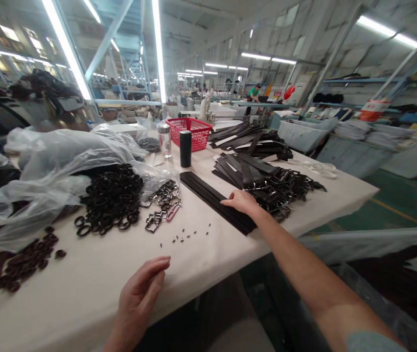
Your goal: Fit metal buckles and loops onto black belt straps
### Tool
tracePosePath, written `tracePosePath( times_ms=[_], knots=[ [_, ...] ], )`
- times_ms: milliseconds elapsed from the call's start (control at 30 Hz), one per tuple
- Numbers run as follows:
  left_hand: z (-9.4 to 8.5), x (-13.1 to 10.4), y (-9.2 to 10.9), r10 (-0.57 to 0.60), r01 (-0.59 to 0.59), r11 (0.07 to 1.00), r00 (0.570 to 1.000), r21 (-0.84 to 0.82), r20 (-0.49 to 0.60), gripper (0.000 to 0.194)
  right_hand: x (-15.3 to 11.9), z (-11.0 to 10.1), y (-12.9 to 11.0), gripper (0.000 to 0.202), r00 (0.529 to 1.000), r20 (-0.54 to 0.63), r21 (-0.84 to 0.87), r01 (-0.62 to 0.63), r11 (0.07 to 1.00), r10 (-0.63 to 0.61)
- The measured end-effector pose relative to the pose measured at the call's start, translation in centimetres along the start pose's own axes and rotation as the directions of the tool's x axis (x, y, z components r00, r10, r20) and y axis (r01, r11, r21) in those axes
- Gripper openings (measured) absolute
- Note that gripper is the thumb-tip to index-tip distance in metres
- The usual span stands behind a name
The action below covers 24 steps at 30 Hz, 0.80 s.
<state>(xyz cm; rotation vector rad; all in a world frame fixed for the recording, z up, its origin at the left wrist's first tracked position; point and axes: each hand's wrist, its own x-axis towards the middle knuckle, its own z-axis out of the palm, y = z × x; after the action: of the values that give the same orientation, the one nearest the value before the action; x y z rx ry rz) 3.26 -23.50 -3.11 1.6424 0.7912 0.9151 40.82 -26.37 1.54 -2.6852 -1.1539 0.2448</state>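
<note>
My right hand [241,201] reaches onto a stack of long black straps [212,195], its fingertips touching the top ones; whether they pinch a strap is too small to tell. Near the table's front edge, my left hand [144,288] hovers with fingers loosely curved and nothing visible between them. Several tiny dark metal pieces [188,236] lie scattered beyond it. Metal buckles [164,200] are heaped left of the straps, beside a pile of black loops [113,198]. To the right lie finished-looking black straps with buckles [263,183].
A black cylindrical bottle [185,149], a clear bottle [164,142] and a red basket [192,133] stand at the back. Plastic bags [65,151] cover the left side, with brown loops [28,261] in front. White bins [304,134] stand beyond the table.
</note>
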Motion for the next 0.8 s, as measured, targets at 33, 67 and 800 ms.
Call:
tracePosePath(
  times_ms=[33, 67, 800],
  knots=[
    [0.1, 0.0, 0.0, 0.007, -0.007, 1.0, 1.0, -0.003, 0.002, 0.02, 0.2, -0.1, 0.2, 0.04, 1.0, 0.005, 0.016, -0.007, 1.0, 0.007],
    [0.1, 0.0, 0.1, 0.011, -0.011, 1.0, 1.0, -0.003, 0.002, 0.019, 0.4, -0.2, 0.3, 0.04, 1.0, 0.003, 0.034, -0.015, 0.999, 0.015],
    [1.1, 0.9, 4.1, -0.203, 0.302, 0.686, 0.953, -0.662, 0.225, 0.066, -22.7, 1.6, -3.1, 0.018, 0.887, 0.013, 0.758, 0.293, 0.583, -0.462]
  ],
)
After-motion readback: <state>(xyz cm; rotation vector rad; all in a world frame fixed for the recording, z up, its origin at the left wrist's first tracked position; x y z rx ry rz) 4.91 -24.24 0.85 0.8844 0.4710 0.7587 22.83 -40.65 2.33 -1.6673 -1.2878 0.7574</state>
